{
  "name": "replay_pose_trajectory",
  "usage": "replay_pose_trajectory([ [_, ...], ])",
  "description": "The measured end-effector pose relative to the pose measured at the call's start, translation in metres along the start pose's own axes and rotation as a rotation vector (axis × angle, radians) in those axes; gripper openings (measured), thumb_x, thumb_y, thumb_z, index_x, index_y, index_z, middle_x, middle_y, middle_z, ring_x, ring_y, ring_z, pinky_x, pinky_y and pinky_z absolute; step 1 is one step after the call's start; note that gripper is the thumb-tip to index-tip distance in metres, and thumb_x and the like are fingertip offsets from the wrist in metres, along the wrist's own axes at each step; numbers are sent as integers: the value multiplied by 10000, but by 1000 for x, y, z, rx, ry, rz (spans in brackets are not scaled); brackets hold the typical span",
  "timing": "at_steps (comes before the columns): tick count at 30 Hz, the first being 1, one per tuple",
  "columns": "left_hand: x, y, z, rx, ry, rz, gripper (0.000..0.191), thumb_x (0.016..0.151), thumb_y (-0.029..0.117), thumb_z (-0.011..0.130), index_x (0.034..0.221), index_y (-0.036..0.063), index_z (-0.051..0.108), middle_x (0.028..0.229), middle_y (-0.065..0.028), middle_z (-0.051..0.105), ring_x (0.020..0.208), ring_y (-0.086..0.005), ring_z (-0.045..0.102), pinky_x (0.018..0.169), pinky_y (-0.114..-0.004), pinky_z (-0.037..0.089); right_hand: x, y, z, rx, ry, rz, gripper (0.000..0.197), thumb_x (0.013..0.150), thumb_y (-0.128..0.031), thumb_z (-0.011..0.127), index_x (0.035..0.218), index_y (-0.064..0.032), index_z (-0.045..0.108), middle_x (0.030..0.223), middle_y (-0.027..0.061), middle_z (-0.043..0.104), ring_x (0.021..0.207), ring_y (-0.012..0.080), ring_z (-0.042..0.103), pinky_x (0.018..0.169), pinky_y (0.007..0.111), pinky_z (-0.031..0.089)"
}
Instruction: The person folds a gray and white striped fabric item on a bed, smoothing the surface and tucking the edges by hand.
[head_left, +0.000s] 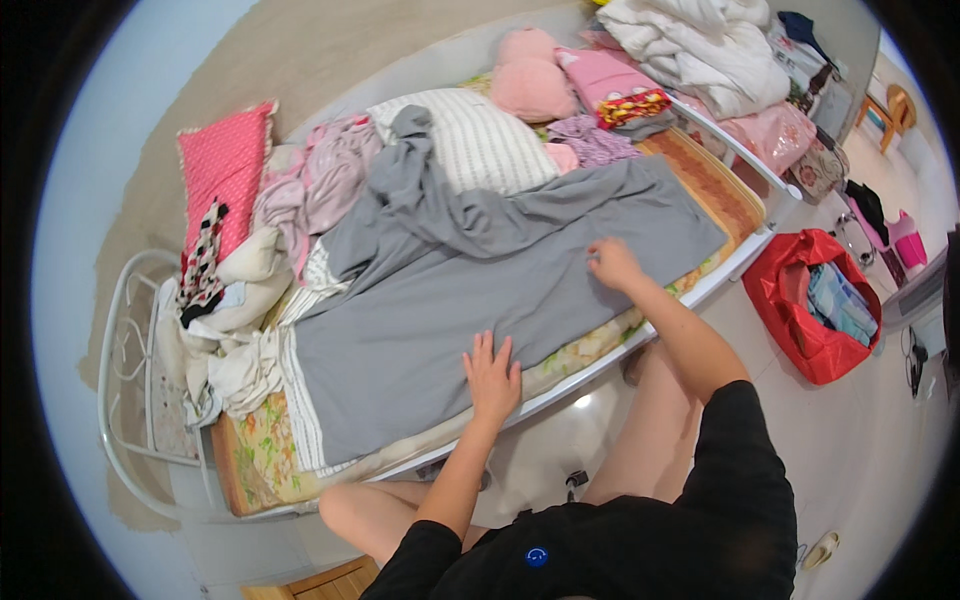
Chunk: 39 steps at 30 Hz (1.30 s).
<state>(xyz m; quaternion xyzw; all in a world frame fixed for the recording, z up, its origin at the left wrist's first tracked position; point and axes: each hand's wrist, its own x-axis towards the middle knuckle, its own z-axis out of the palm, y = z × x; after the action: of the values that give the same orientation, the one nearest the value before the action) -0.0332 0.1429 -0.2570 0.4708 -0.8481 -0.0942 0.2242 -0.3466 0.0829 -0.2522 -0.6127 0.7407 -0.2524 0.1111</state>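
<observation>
A large grey cloth (397, 360) lies spread along the bed, smooth at its near side and bunched at its far side. My left hand (493, 379) rests flat on its near edge, fingers apart. Farther right, my right hand (616, 264) is over the same cloth with its fingers curled; whether they pinch any fabric cannot be made out. White striped fabric (304, 420) shows from under the cloth's left end. Behind the bunched part sits a white striped pillow (472, 139), partly covered by a raised grey fold.
A metal bed frame (120, 360) borders the floral mattress (262, 450). Along the wall are a pink dotted pillow (225, 172), a crumpled pinkish blanket (330, 172), a pink plush (529, 79) and a white quilt (697, 52). A red bag (780, 315) of clothes stands on the floor.
</observation>
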Motion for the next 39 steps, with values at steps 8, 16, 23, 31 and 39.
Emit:
replay_pose_trajectory([
  [8,42,77,62,-48,-21,98,458,740,185,655,1175,90,544,1355,-191,360,1302,-361,260,1044,-571,134,13,135,-69,-222,481,510,311,779,-271,631,1021,-80,596,1024,140,602,1014,316,539,867,445,427],
  [16,77,132,96,-111,20,23,416,781,222,603,1159,60,544,1327,-196,392,1292,-353,281,1043,-567,144,40,207,-128,-255,77,897,397,766,-330,634,1080,-89,602,1104,122,573,1081,314,516,884,437,413],
  [23,94,151,132,-82,188,-277,305,811,196,542,1079,53,565,1240,-198,450,1239,-344,343,1034,-553,175,98,132,-111,51,254,-132,797,660,-285,750,1316,-90,342,1291,198,396,1179,366,415,940,439,392],
  [31,111,170,136,101,181,-250,354,782,210,555,1097,49,560,1256,-195,442,1218,-357,361,1016,-569,197,212,107,-57,357,-98,170,285,737,-168,670,987,-43,612,910,176,622,926,306,604,784,424,471],
  [39,114,172,130,183,136,-245,457,744,236,575,1177,94,548,1291,-191,433,1225,-361,362,1002,-585,215,270,117,-11,475,356,-85,166,745,-89,604,878,10,614,853,195,627,842,332,603,765,404,461],
])
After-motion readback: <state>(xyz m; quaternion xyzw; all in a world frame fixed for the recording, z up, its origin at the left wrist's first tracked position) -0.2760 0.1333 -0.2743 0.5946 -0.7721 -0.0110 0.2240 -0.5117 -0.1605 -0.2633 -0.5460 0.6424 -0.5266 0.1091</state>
